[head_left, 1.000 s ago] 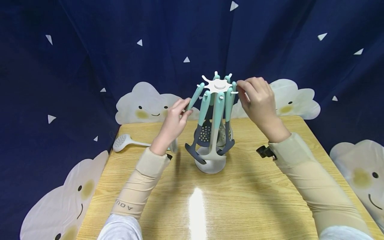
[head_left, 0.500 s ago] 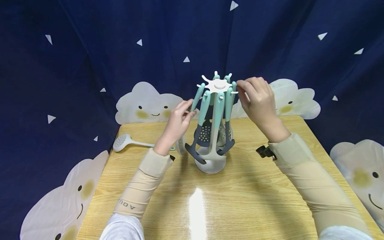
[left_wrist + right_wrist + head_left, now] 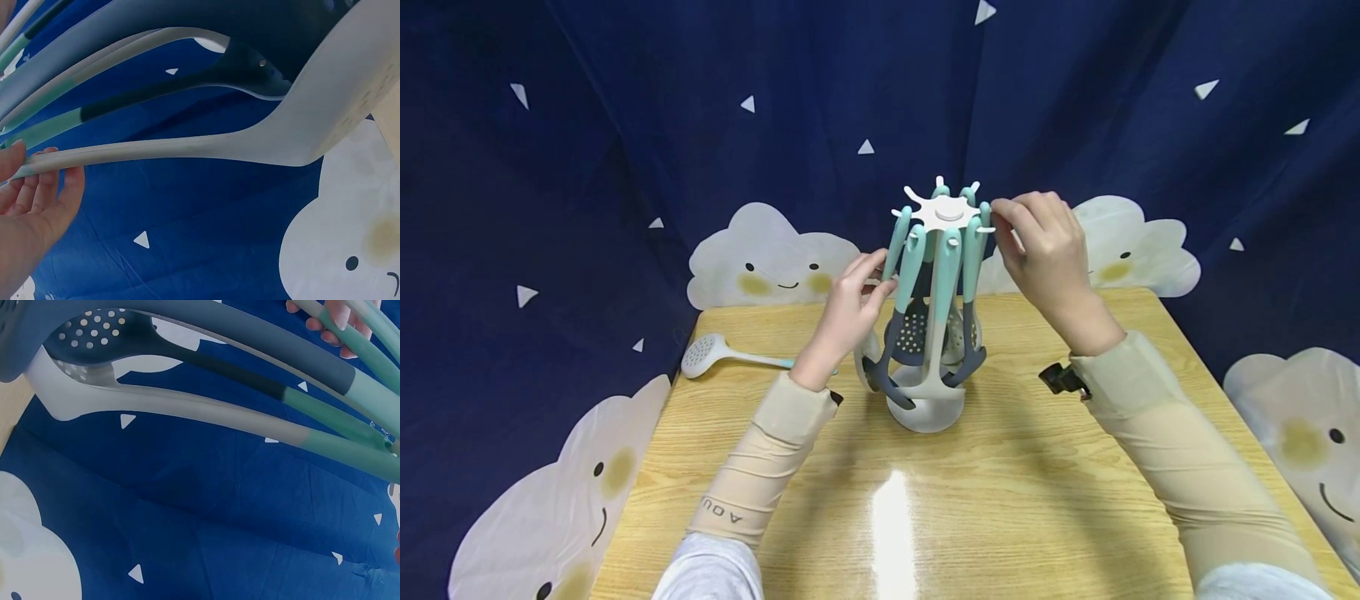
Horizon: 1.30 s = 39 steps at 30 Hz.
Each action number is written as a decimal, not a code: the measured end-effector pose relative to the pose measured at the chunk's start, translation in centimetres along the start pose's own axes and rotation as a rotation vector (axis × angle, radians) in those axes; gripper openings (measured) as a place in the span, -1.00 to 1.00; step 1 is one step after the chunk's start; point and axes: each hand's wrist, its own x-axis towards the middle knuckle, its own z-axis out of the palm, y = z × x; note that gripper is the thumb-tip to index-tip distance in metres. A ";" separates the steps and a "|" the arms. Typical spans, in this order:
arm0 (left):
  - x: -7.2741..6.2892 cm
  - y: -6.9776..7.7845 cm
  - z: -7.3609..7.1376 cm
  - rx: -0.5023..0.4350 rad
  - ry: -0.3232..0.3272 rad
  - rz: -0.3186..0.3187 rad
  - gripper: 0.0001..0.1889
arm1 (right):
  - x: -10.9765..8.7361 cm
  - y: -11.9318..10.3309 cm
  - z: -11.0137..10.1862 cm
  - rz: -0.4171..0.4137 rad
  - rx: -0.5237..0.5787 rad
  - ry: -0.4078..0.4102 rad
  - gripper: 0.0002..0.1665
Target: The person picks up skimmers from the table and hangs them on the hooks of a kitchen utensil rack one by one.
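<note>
A white rotary utensil rack (image 3: 946, 214) stands upright on the table, its hooks hung with several mint-handled kitchen utensils. My left hand (image 3: 852, 307) holds the mint handle of a pale grey slotted utensil (image 3: 156, 149) at the rack's left side, thumb on one side and fingers on the other. This handle's top overlaps a left hook, and its head hangs low beside a dark turner (image 3: 887, 383). My right hand (image 3: 1042, 250) pinches at the end of a hook on the right, right by another mint handle (image 3: 986, 218); in the right wrist view it barely shows.
A pale grey skimmer (image 3: 702, 357) lies on the wooden table (image 3: 1000, 500) at the left, its handle passing behind my left wrist. A dark blue curtain (image 3: 775, 50) with white clouds and triangles hangs close around the table.
My left hand has moved right, bringing the slotted utensil's handle nearer upright and its head in against the rack's other utensils. My right hand has stayed in place.
</note>
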 end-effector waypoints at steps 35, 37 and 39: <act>-4.3 -3.9 -0.2 -0.108 0.166 -0.119 -0.60 | -5.8 1.8 0.0 0.225 0.156 -0.061 -0.36; -5.2 -3.9 -0.4 -0.132 0.184 -0.174 -0.63 | -7.8 2.4 0.1 0.321 0.161 -0.078 -0.34; -6.1 -4.1 -0.5 -0.153 0.194 -0.235 -0.63 | -9.8 2.8 0.1 0.419 0.154 -0.109 -0.33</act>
